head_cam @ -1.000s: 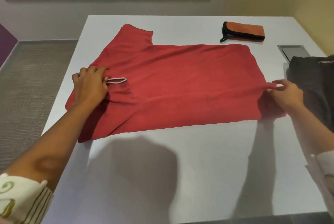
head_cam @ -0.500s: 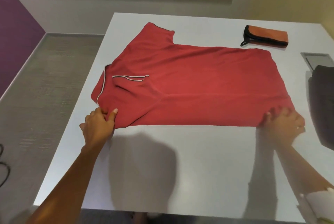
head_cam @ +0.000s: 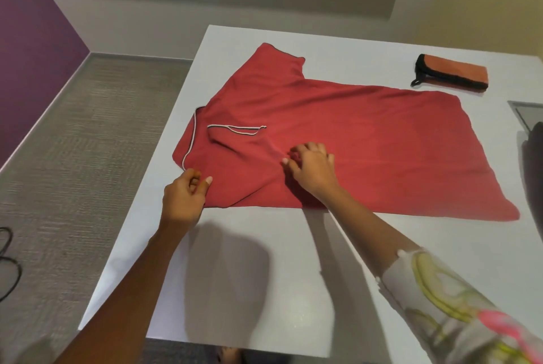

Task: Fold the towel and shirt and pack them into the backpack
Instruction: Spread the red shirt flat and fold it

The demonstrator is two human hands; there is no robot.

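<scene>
The shirt (head_cam: 338, 134) lies half folded on the bench (head_cam: 264, 275). The left hand (head_cam: 185, 193) and right hand (head_cam: 311, 169) pinch its near part with curled fingers. The towel (head_cam: 455, 74) looks folded. The backpack (head_cam: 536, 163) is still unpacked.

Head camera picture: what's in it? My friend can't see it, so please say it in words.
Two hands pinch a red shirt spread on a white table: the left hand at its near edge by the collar, the right hand near its middle. A folded orange towel lies at the far side, and a dark backpack shows at the right edge.
</scene>
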